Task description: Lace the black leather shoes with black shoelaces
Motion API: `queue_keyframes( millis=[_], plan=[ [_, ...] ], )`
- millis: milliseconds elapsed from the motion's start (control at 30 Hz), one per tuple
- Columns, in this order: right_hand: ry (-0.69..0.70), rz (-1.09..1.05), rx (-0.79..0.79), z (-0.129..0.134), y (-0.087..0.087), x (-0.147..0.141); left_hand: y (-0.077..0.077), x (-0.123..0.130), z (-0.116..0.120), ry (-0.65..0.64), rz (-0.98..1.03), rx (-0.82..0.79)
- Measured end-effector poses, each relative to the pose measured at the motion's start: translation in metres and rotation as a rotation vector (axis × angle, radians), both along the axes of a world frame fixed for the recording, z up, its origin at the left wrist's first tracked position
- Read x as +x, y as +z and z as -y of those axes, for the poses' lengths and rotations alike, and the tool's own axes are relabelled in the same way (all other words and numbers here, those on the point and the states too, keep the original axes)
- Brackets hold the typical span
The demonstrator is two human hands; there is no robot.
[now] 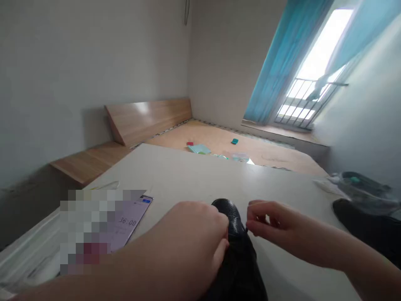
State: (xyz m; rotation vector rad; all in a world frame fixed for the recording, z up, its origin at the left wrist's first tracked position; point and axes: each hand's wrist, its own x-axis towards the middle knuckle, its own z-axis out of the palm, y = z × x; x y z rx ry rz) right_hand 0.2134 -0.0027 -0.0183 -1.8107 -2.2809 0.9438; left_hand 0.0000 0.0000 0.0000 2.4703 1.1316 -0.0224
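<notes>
head feed, frame tilted. i have a black leather shoe (233,255) on the white table (188,179), toe pointing away from the wearer, its far end running out of the bottom of the frame.

left hand (188,238) lies over the near side of the shoe, fingers curled down against the upper, gripping it. right hand (278,228) comes in from the other side, with thumb and forefinger (252,225) pinched together, tips at the shoe's edge. whether they hold a lace i cannot tell from here. its other fingers curl loosely.

left of the hands, a pale purple sheet (130,221) lies on the table, showing 36:00, partly blurred. on the right, a clear plastic bag (360,190) with a teal bit inside sits above a dark shoe (363,225). past the table, a wooden platform (225,146) holds a pale green notebook (199,149) and small red and teal items. blue curtain (288,62) hangs beside a barred window (300,100).
</notes>
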Motion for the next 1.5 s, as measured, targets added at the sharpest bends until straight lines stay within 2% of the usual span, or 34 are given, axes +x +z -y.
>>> queue_keyframes(
  millis=[167, 367, 567, 700, 933, 1067, 1233, 1500],
  plan=[
    [-0.027, -0.047, 0.042, 0.007, -0.004, 0.000, 0.002, 0.001, -0.002, 0.039, 0.030, -0.041],
    [0.106, -0.018, 0.103, 0.010, -0.005, -0.007, 0.001, -0.003, -0.001, 0.025, 0.113, -0.106],
    [0.155, -0.049, 0.153, 0.013, -0.004, -0.007, -0.002, -0.004, -0.003, 0.001, 0.194, -0.117],
    [0.149, -0.059, 0.124, 0.017, -0.005, -0.004, -0.001, -0.003, -0.004, 0.011, 0.187, -0.112],
    [0.075, -0.049, -0.057, 0.016, -0.006, 0.001, -0.003, -0.005, -0.004, 0.025, 0.227, -0.111],
    [0.094, -0.136, -0.105, 0.012, -0.001, 0.004, -0.005, -0.006, -0.006, 0.024, 0.198, -0.094],
    [0.074, -0.201, -0.105, 0.010, 0.003, 0.005, -0.006, -0.007, -0.008, 0.019, 0.201, -0.063],
    [0.088, -0.111, -0.099, 0.013, 0.001, 0.007, -0.005, -0.007, -0.007, 0.019, 0.195, -0.068]
  ],
)
